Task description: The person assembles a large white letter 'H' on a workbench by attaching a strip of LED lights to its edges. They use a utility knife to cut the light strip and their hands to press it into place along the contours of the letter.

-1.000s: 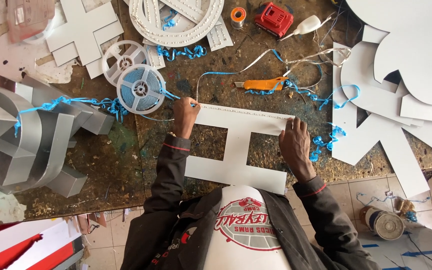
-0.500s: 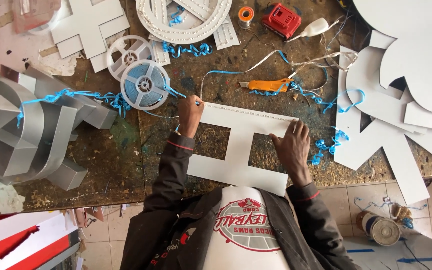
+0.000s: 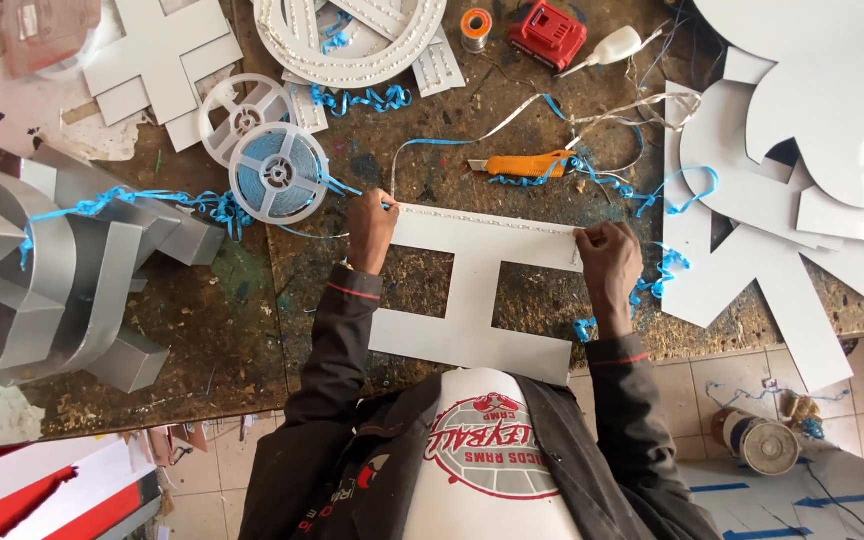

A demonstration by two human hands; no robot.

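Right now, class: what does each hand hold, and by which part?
Both hands pinch a thin strip lying along the white letter panel's top edge: left hand at its left end, right hand at its right end.

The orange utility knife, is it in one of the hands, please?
No, the orange utility knife lies on the workbench, beyond the white letter panel both hands press.

One camera only, worn on the person's head, looking steeply down onto the workbench (image 3: 202, 330) from close above, so that the wearer's own chest and both sleeves fill the bottom middle of the frame. The bench's near edge crosses the lower part of the view, with tiled floor (image 3: 852, 400) showing past it at the lower right, while the far side runs out of the top. No second view overlaps it.
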